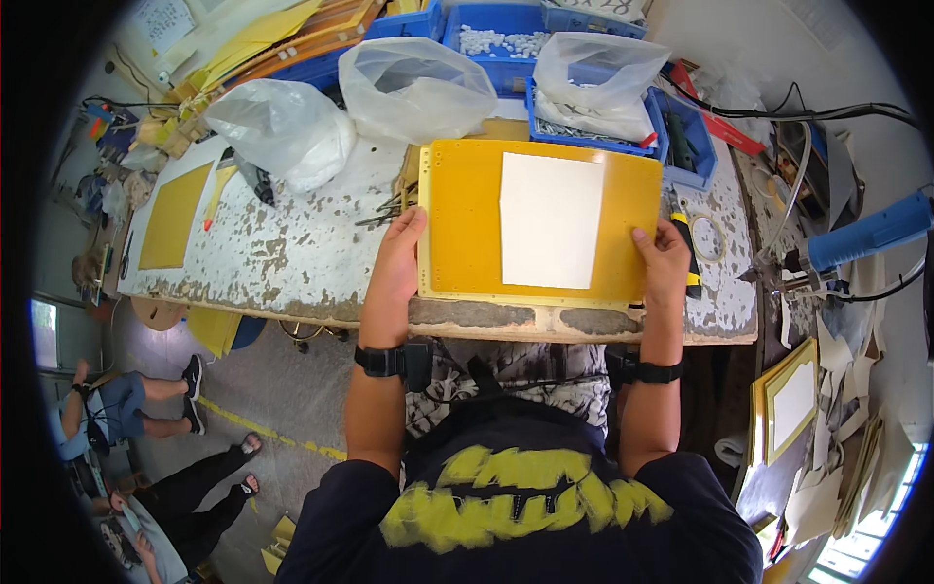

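A dark shirt with a yellow print [516,496] is seen nearest the camera, with both forearms reaching up from it, each wearing a black wrist strap. The yellow board [462,224] is taken as landmark; it lies flat on the table [292,263], its near edge just at the table's worn front edge. The left hand [397,258] is closed on the board's left edge, thumb on top. The right hand [664,261] is closed on the board's right near corner, thumb also on top. A white sheet [551,220] is seen lying on the board, right of its middle. Right of the board, a roll of tape [708,238] rests on the table, and further right a blue power tool [866,234] is noted. Left of the board, well apart, a second yellow panel [175,216] lies flat. Beyond the board, three clear plastic bags [413,88] are lined up, with blue bins [506,44] behind them, one holding small white parts. Far left of the board, below table level, seated people [126,409] are visible on the floor.
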